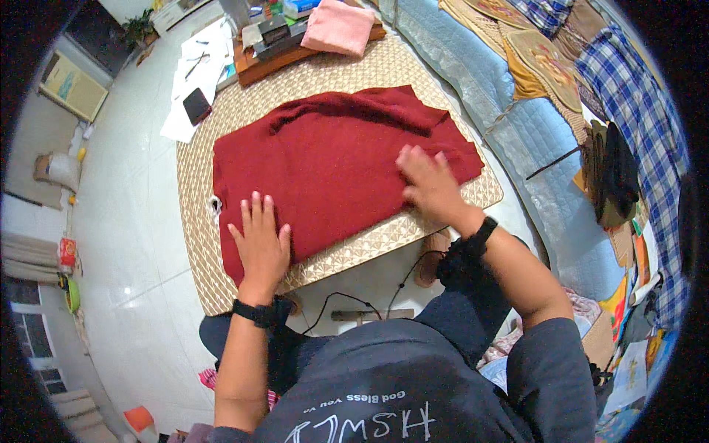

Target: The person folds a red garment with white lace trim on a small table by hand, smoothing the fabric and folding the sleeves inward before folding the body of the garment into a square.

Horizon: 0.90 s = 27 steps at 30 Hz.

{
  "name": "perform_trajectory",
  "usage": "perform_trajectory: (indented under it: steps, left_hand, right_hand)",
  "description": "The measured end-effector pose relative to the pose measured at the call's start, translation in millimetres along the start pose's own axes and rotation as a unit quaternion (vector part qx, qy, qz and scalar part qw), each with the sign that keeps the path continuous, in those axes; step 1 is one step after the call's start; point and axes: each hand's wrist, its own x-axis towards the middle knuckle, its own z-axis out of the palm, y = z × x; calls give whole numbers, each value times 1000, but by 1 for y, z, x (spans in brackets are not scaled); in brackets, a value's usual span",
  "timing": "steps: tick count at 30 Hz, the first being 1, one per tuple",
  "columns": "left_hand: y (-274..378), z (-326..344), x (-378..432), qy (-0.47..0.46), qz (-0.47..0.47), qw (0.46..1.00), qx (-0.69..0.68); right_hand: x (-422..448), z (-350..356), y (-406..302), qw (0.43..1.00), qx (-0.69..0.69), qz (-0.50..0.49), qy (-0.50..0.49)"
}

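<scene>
A dark red knit garment (332,160) lies spread over the table, folded along its far side, where the cloth bunches into a ridge. My left hand (260,243) rests palm down on the garment's near left part, fingers spread. Over its right part is my right hand (429,180), slightly blurred, with fingers apart; whether it touches the cloth I cannot tell. Neither hand grips anything. Beneath the garment is a table with a beige patterned cover (194,243). A small white thing (215,205) shows at the garment's left edge.
A black phone (197,106) lies on white papers (205,61) at the far left. A folded pink cloth (339,27) tops a cluttered wooden tray (266,69). Along the right runs a sofa with a light blue quilted cover (532,149), bearing folded dark clothes (612,171). A black cord (332,296) hangs below the table.
</scene>
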Motion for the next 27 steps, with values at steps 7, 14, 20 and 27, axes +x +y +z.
perform_trajectory:
  steps: [7,14,20,27]
  left_hand:
    - [-11,-5,0,-117,3,991,-61]
    - [-86,-61,66,-254,-63,925,-277]
    - [-140,-59,195,-208,-88,894,-386]
    - [-155,24,256,-211,-106,944,-229]
  right_hand:
    - [14,-6,11,978,24,115,-175]
    - [80,-32,43,982,130,137,-19]
    - [176,-23,58,975,162,140,-62]
    - [224,7,90,966,79,160,-187]
